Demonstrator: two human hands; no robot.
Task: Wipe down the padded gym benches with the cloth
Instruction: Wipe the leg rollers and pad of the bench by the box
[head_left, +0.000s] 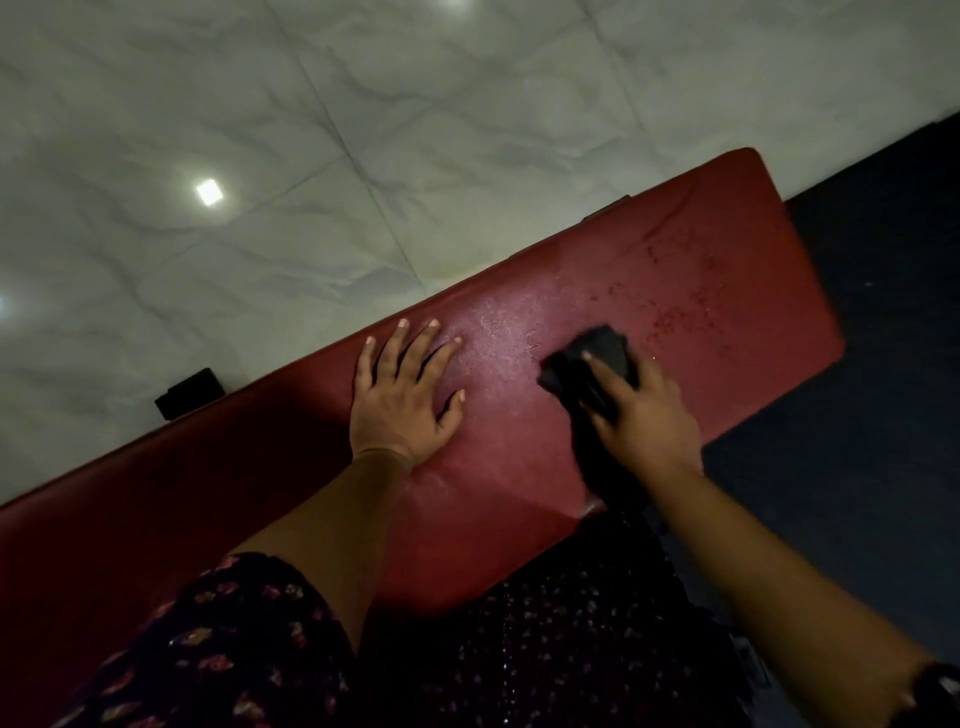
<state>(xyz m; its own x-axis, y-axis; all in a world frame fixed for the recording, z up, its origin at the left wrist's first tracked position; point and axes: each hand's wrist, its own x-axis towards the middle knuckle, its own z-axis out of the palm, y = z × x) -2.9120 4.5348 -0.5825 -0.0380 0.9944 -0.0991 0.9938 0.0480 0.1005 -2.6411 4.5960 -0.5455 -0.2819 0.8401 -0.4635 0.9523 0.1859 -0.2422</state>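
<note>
Head view looked down at a slant. Nearest the camera, dark floral-print clothing (218, 644) filled the lower edge, both bare forearms reaching out over it. Left hand (402, 402) lay flat on the bench (717, 280), palm down, fingers spread and straight, holding nothing. Right hand (647, 415) sat just beside it to the right, also on the pad, fingers curled over a dark cloth (584, 358) and pressing it to the red surface. Cloth was bunched under the fingers, part sticking out ahead of the fingertips, a dark tail trailing back under the palm toward the near pad edge. Exact finger placement under the cloth could not be told. Bench was red padded vinyl, running diagonally from lower left to upper right, with a scuffed, speckled patch past the cloth toward the far end. Black bracket (189, 393) showed at the far pad edge, left of the left hand. Dark mat (883, 322) lay to the right of the bench. Beyond the bench, pale marbled floor tiles (389, 119) carried bright light reflections (209, 191).
</note>
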